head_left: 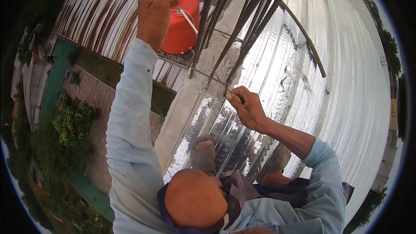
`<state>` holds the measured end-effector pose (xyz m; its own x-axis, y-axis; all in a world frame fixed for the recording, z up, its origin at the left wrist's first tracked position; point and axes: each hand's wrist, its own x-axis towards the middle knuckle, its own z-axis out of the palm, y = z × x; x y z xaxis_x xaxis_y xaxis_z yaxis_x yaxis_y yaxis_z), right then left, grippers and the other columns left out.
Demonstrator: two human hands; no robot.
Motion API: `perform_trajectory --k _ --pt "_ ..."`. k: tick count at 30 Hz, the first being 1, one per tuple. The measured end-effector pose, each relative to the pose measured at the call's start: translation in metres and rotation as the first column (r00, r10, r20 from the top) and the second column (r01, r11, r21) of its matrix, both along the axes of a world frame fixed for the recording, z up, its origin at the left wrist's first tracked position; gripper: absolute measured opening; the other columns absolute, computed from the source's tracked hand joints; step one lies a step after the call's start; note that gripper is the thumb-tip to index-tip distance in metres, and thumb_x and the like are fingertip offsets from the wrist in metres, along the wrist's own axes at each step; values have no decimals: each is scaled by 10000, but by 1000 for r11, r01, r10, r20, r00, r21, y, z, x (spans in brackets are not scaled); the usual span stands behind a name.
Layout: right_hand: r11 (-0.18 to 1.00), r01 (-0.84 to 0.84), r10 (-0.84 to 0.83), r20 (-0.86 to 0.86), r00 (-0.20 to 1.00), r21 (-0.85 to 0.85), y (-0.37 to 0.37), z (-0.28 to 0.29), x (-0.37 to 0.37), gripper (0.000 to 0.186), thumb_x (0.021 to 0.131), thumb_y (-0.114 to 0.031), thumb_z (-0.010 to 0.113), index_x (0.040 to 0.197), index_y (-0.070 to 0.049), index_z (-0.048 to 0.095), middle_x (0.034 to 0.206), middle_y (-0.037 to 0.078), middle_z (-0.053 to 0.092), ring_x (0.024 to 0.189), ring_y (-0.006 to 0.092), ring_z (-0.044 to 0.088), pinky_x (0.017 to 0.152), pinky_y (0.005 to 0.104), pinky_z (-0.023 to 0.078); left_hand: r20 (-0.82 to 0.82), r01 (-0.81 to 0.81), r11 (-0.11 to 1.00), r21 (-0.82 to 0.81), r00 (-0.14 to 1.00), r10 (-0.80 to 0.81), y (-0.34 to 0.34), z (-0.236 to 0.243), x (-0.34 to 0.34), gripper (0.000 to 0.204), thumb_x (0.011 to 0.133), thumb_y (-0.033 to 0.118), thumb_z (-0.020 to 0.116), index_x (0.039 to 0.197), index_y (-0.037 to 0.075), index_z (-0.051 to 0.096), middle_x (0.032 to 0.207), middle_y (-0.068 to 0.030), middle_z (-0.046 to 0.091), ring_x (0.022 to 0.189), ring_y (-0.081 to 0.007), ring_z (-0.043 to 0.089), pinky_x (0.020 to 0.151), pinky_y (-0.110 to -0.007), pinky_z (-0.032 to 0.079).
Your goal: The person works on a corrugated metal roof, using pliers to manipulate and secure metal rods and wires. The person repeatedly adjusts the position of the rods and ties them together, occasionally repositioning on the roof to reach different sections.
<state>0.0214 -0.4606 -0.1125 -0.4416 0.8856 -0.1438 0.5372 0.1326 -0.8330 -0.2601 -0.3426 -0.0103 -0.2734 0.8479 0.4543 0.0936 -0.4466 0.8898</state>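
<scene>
My right hand (249, 107) is closed, thumb and forefinger pinched on a thin dark wire (227, 89) at the foot of the upright rebars. A slim metal rod (203, 73) runs left from that spot, past the bars. Several ribbed steel rebars (247, 39) rise in a leaning bundle out of the concrete ledge (175, 121). Up at the top edge, my left hand (156, 11) is raised, its fingers loosely bent and apart, with nothing visible in it. Its fingertips are partly cut off by the picture's edge. Behind it stands an orange water tank (184, 26).
Shiny corrugated metal roofing (342, 86) spreads to the right, with loose wire strands (299, 76) and a curved bar (307, 39) over it. My sandalled feet (203, 154) stand on it. Left of the ledge lie a rusty roof (95, 17) and, lower down, a paved yard (97, 89) with shrubs.
</scene>
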Motion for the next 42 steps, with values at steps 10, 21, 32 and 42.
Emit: perform_trajectory --k 10,21,32,42 --pt "403 512 -121 -511 851 759 101 178 -71 334 896 -219 778 1084 27 654 817 24 630 604 72 536 530 203 430 174 426 900 97 883 -437 46 124 58 435 1034 450 562 839 66 631 699 -7 558 572 -82 497 546 -216 418" --pt "764 378 -166 -407 898 523 89 202 -68 509 1055 -522 498 997 -29 609 679 2 539 643 131 518 589 339 440 34 215 943 255 972 -231 38 132 70 357 1007 356 614 785 78 582 652 5 514 550 -91 460 540 -250 393" --pt "806 210 15 -374 927 554 105 210 -40 509 1025 -521 563 912 -25 564 697 70 576 690 177 590 626 360 486 198 241 961 135 944 -264 -30 137 56 421 1001 187 604 665 156 353 588 44 281 517 -84 247 513 -283 246" --pt "677 406 86 -613 785 614 124 151 -34 446 1010 -276 554 683 24 602 603 122 564 722 244 685 629 394 491 85 523 849 79 845 -529 2 127 36 287 1007 127 604 776 121 434 685 35 303 643 -104 289 642 -305 301"
